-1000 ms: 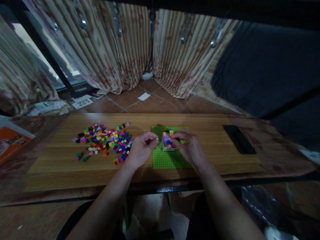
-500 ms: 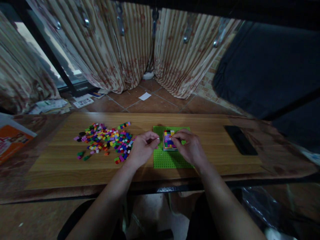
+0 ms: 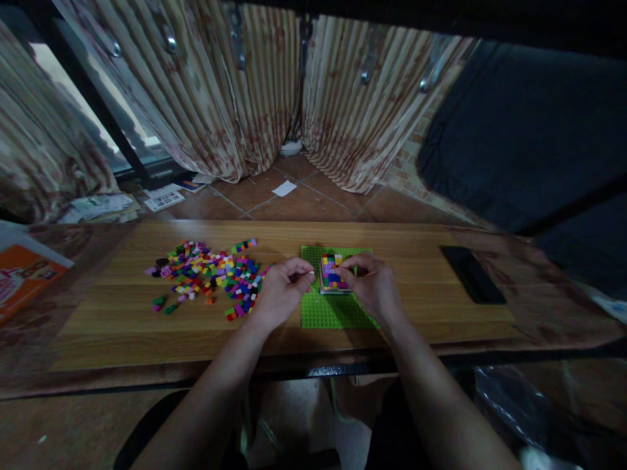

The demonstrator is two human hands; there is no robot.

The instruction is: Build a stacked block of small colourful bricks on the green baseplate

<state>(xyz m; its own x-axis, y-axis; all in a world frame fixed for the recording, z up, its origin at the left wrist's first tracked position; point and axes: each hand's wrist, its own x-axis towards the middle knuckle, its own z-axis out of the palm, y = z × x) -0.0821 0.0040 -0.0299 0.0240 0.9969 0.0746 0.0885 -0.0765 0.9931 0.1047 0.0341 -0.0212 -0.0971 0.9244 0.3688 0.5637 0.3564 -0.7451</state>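
Note:
A green studded baseplate point(image 3: 333, 316) lies on the wooden board, and a block of stacked multicoloured toy bricks point(image 3: 332, 269) stands on it. My left hand point(image 3: 284, 287), just left of this block, pinches a small white brick point(image 3: 312, 273) between thumb and forefinger. Over the block's right side is my right hand point(image 3: 369, 281), thumb and forefinger closed together at its top. Whatever those fingertips hold is too small and hidden to make out. Part of the block's right side is covered by that hand.
Loose coloured bricks point(image 3: 210, 271) lie scattered left of my left hand. A black phone point(image 3: 471, 274) rests at the right end of the wooden board point(image 3: 161, 339). An orange and white package point(image 3: 29, 271) sits at the far left. Striped curtains point(image 3: 255, 98) hang behind.
My right hand's fingertips have shifted very slightly on top of the brick block. My left hand keeps its pinch on the white brick, almost unmoved.

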